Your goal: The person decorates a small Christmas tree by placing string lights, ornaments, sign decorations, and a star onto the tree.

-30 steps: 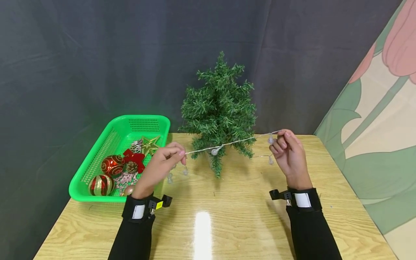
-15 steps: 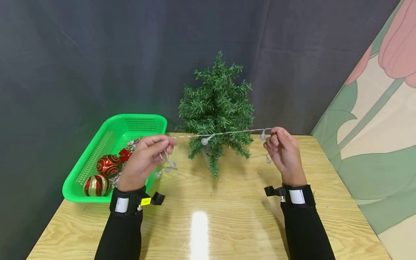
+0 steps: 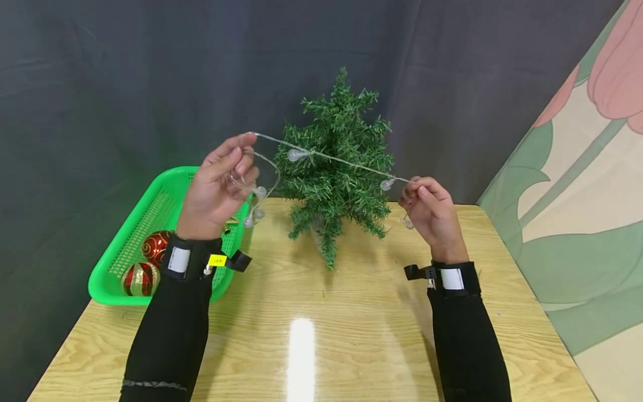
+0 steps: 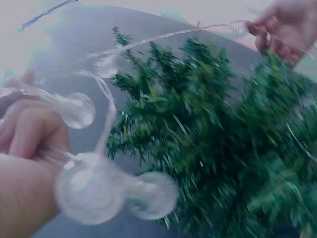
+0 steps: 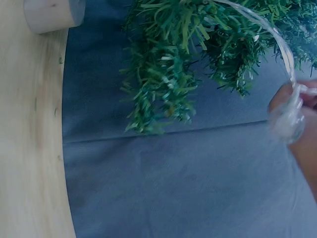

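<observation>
A string of lights (image 3: 341, 160) with clear round bulbs runs taut across the front of a small artificial Christmas tree (image 3: 336, 167). My left hand (image 3: 216, 181) pinches its higher end, left of the tree, with a loop and several bulbs dangling from the fingers. At the lower end, my right hand (image 3: 432, 215) pinches the wire to the right of the tree, close to one bulb (image 3: 387, 183). In the left wrist view, bulbs (image 4: 90, 188) hang blurred beside the left hand (image 4: 29, 144). The right wrist view catches a bulb (image 5: 287, 124) at the right hand (image 5: 307, 134).
A green plastic basket (image 3: 120, 240) stands at the left of the wooden table (image 3: 361, 335), partly behind the left arm. Inside lie a red ornament ball (image 3: 156, 246) and a striped ornament ball (image 3: 140, 279). A dark curtain (image 3: 176, 84) hangs behind.
My left hand has risen and moved left, pulling the string of lights from nearly level to slanting. My right hand has shifted slightly up and left, still pinching the wire.
</observation>
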The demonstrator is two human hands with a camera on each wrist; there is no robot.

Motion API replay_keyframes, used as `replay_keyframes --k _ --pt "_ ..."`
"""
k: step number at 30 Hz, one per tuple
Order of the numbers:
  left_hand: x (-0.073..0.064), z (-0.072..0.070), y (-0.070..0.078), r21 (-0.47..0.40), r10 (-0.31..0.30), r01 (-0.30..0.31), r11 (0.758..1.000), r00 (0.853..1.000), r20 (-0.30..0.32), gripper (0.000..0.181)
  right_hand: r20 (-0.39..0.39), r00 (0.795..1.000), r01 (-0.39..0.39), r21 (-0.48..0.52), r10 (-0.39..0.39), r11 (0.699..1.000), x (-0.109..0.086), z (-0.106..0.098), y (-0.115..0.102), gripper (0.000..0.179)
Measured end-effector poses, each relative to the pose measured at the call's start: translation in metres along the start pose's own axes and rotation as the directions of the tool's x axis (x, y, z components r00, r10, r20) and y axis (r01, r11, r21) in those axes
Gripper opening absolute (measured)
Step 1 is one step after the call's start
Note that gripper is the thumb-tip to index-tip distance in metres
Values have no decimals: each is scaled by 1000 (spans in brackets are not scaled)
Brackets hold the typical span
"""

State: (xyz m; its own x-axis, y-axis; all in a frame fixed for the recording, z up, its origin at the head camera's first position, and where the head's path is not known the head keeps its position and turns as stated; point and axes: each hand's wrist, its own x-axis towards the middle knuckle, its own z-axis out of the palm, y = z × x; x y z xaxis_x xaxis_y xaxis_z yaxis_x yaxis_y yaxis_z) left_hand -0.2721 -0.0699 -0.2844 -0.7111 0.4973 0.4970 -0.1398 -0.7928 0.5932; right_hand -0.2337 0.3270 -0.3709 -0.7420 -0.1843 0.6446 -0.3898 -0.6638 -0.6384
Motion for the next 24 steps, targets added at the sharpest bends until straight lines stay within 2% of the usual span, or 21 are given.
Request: replay_keyframes --k 2,5,7,9,12,15,19,22,24 --pt "14 5 4 -79 9 -7 997 999 32 23 42 999 21 -3 -21 1000 7 2 0 19" --pt "40 12 13 -97 8 -2 995 998 60 26 42 998 41 65 -44 997 21 6 -1 15" --pt "58 15 19 -53 2 2 999 998 70 29 13 999 43 127 -45 991 31 7 -2 14" --pt "74 15 24 38 -4 1 999 998 68 37 -13 999 34 200 -32 979 41 8 -1 14" --pt "93 11 32 130 -26 14 991 996 85 49 6 1000 4 294 -6 956 53 9 1 16" --pt "104 4 38 136 -45 27 990 990 133 52 100 995 -28 379 -11 925 60 10 2 19" --pt "110 -3 42 35 -66 60 998 972 225 41 211 975 -48 479 -62 876 64 13 1 24" --pt "111 -8 40 -39 -62 76 996 955 290 37 310 943 -56 501 -118 864 64 16 2 27" --pt "111 -11 38 -84 -50 80 993 949 312 32 372 916 -55 491 -152 869 64 18 4 29"
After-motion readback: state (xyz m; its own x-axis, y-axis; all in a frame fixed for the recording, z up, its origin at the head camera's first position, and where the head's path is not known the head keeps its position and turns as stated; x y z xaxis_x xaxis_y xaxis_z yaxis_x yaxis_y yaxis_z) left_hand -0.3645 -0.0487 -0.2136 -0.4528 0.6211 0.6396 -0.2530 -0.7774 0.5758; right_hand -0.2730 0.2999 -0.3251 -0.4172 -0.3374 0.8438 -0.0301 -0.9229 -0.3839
